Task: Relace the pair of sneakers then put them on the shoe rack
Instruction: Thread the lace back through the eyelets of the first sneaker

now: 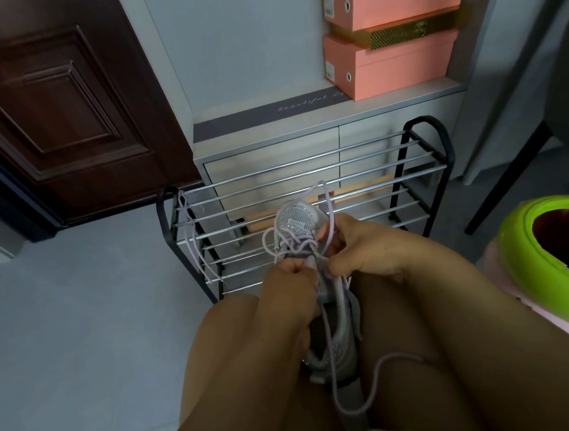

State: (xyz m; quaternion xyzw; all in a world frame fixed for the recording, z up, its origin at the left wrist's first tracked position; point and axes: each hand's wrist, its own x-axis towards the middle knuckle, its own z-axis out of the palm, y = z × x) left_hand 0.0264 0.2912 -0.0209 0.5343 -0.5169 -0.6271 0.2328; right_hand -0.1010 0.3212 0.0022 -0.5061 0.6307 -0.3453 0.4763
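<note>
A grey and lilac sneaker lies between my knees, toe pointing away toward the shoe rack. Its lilac lace is partly threaded through the eyelets, and a long end loops down over my right thigh. My left hand grips the sneaker's tongue area and pinches the lace near the upper eyelets. My right hand pinches the other part of the lace on the sneaker's right side. A second lilac lace hangs from the rack's left top bars. The other sneaker is not in view.
The black-framed rack with metal bars stands against a grey drawer cabinet. Pink shoe boxes are stacked on the cabinet. A dark wooden door is at left. A green-rimmed bin and a chair leg are at right.
</note>
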